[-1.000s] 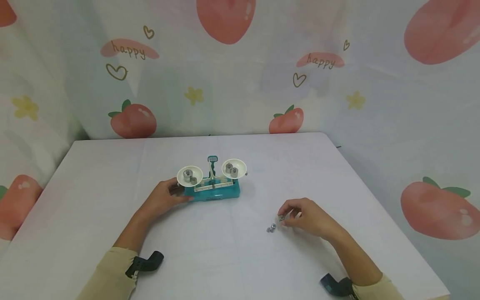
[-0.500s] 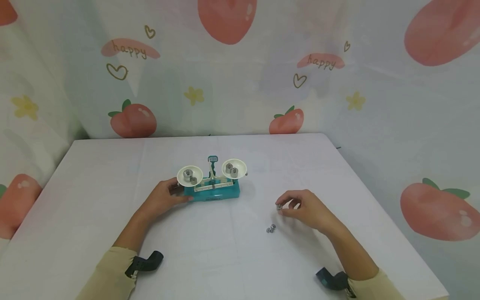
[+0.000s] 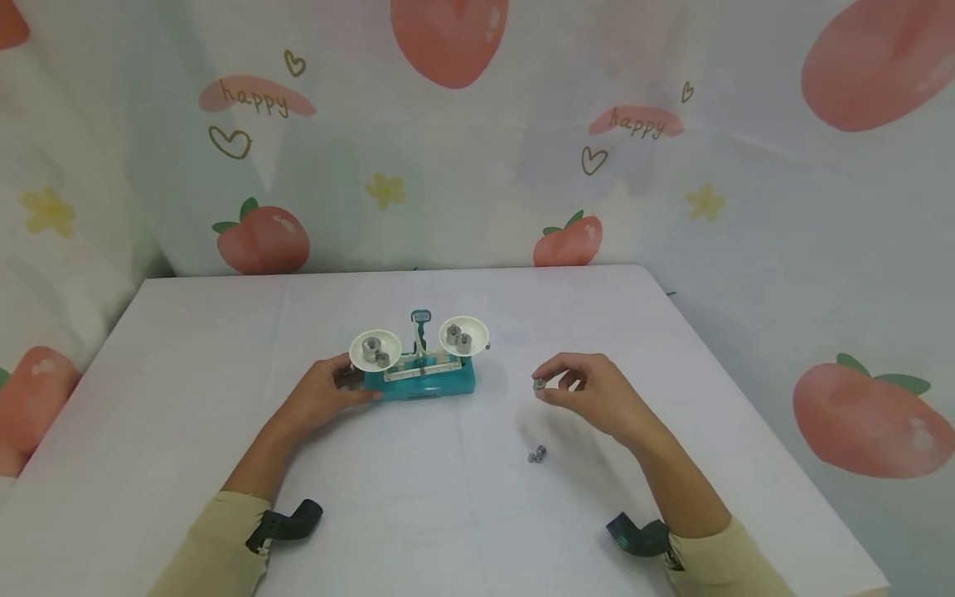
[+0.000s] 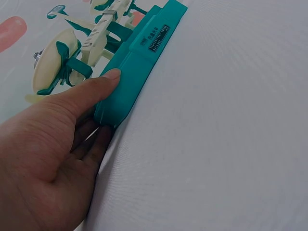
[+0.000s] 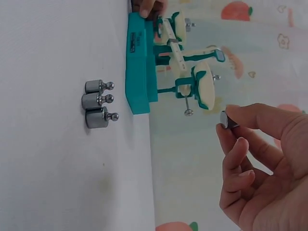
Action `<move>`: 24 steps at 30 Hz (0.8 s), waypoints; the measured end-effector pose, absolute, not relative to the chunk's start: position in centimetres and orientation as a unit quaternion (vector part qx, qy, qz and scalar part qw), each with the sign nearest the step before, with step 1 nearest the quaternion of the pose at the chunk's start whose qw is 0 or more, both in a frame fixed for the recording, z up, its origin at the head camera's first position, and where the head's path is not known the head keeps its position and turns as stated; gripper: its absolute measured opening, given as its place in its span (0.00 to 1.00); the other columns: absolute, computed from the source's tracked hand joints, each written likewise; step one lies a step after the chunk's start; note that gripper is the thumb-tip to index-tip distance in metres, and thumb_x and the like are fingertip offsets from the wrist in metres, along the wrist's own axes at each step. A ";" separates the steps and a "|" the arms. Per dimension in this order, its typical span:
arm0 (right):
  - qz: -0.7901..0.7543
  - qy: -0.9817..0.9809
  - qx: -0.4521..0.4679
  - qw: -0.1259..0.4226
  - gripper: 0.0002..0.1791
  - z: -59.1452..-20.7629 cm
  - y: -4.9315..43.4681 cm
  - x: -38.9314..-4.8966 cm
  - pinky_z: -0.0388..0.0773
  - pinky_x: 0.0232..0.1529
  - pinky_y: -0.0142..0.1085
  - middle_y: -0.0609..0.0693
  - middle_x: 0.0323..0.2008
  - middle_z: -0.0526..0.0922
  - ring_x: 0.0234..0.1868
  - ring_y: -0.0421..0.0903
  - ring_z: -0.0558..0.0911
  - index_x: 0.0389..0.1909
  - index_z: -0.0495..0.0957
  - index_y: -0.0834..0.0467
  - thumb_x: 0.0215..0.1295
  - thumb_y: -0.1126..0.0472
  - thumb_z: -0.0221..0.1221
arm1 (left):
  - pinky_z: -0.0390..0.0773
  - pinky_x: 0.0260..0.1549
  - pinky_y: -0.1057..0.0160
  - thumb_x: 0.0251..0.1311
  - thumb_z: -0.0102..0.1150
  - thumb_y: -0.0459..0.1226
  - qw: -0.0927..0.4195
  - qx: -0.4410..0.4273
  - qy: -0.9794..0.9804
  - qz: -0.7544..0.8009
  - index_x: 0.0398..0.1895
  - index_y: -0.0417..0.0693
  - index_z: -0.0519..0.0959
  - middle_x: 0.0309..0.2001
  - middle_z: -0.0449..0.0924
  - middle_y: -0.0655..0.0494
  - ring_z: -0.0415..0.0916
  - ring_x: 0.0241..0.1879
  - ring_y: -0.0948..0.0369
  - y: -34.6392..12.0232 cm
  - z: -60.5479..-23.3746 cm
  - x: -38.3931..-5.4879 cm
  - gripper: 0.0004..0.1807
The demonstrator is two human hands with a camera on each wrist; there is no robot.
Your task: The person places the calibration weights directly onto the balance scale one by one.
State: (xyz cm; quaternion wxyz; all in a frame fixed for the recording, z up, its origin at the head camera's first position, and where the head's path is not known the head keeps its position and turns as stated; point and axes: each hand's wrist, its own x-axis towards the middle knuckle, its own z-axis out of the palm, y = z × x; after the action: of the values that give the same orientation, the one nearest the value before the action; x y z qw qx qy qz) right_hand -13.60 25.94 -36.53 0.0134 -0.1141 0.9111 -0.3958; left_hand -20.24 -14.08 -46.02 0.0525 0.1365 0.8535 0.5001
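"As I work only from camera feeds, tell me what stands nearest."

"Three loose weights (image 3: 537,454), upright and close together on the white table (image 3: 448,514). They look like smooth metal: rigid, I'd judge, dense and slippery. I'd pinch each by its knob."

"And the right hand (image 3: 597,394)?"

"Just beyond, above the table, thumb and forefinger pinch the held weight (image 3: 539,384), their gap narrow, the other fingers loosely bent."

"Farther off?"

"The left hand (image 3: 321,391) grips the scale (image 3: 429,385) by one end of its green base, thumb in front. I'd call it light, stiff plastic, best held low there; the beam (image 3: 423,371) and pans (image 3: 476,332) look delicate. Each pan bears two weights. Behind hangs a peach-print cloth (image 3: 462,215)."
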 end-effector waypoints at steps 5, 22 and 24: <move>-0.399 0.910 -0.113 -0.001 0.08 -36.0 25.3 -13.8 0.78 0.33 0.42 0.47 0.36 0.84 0.37 0.51 0.77 0.44 0.88 0.51 0.65 0.61 0.71 | 0.71 0.66 0.42 0.55 0.79 0.39 0.055 0.133 0.855 0.498 0.72 0.39 0.72 0.67 0.75 0.39 0.72 0.67 0.41 -14.1 -46.1 -20.1 0.41; -0.421 0.899 -0.121 -0.017 0.10 -34.2 23.7 -16.1 0.78 0.36 0.43 0.46 0.39 0.86 0.41 0.51 0.77 0.47 0.88 0.52 0.66 0.60 0.70 | 0.72 0.66 0.43 0.55 0.79 0.37 0.055 0.134 0.853 0.502 0.72 0.40 0.72 0.68 0.74 0.40 0.72 0.67 0.41 -14.0 -46.0 -20.0 0.41; -0.422 0.898 -0.122 -0.021 0.10 -34.0 23.4 -16.3 0.78 0.36 0.43 0.46 0.39 0.86 0.41 0.51 0.77 0.47 0.88 0.51 0.66 0.60 0.70 | 0.72 0.66 0.43 0.55 0.79 0.37 0.055 0.133 0.853 0.501 0.72 0.40 0.71 0.68 0.74 0.40 0.72 0.67 0.41 -14.1 -45.9 -20.0 0.41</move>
State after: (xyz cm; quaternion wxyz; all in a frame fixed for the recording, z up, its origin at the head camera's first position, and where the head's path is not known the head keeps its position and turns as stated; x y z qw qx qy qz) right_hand -16.35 23.43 -34.03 -0.0207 -0.1219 0.8982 -0.4218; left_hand -20.02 -14.07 -45.94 0.0550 0.1331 0.8532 0.5013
